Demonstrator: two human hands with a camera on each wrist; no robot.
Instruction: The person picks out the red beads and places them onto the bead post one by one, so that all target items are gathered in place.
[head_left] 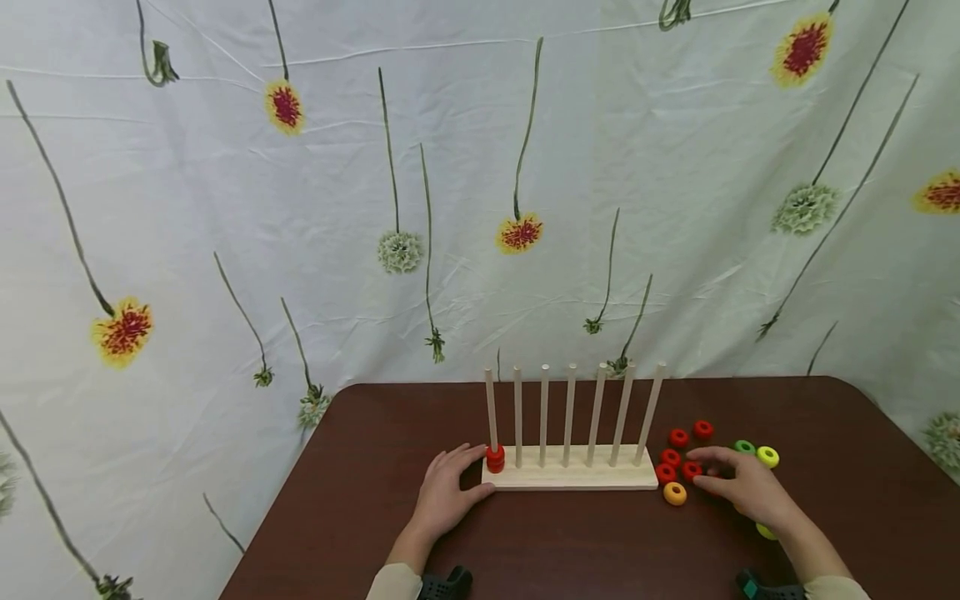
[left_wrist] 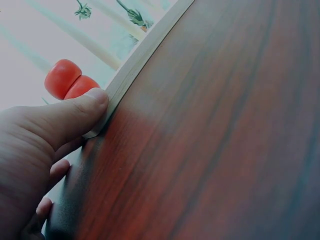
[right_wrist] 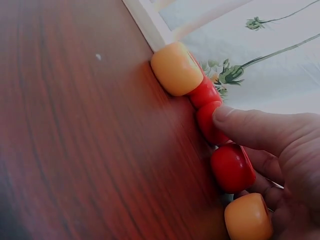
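A pale wooden peg stand [head_left: 570, 477] with several upright pegs stands on the dark brown table. Two red beads [head_left: 495, 459] are stacked on its leftmost peg. My left hand [head_left: 444, 490] grips the stand's left end, its thumb [left_wrist: 92, 102] along the front edge and its fingers round the far side. At the stand's right, my right hand [head_left: 746, 485] pinches a red bead [right_wrist: 209, 122] that sits among the loose ones, thumb on its near side; the other fingertips are partly hidden. Another red bead [right_wrist: 232, 167] and an orange bead [right_wrist: 248, 217] lie beneath that hand.
Loose red beads [head_left: 678, 437] lie right of the stand, with an orange bead [head_left: 675, 493] in front. Beyond the right hand are a green bead [head_left: 744, 447] and a yellow bead [head_left: 767, 456]. A white flowered cloth [head_left: 450, 192] hangs behind the table [head_left: 570, 550].
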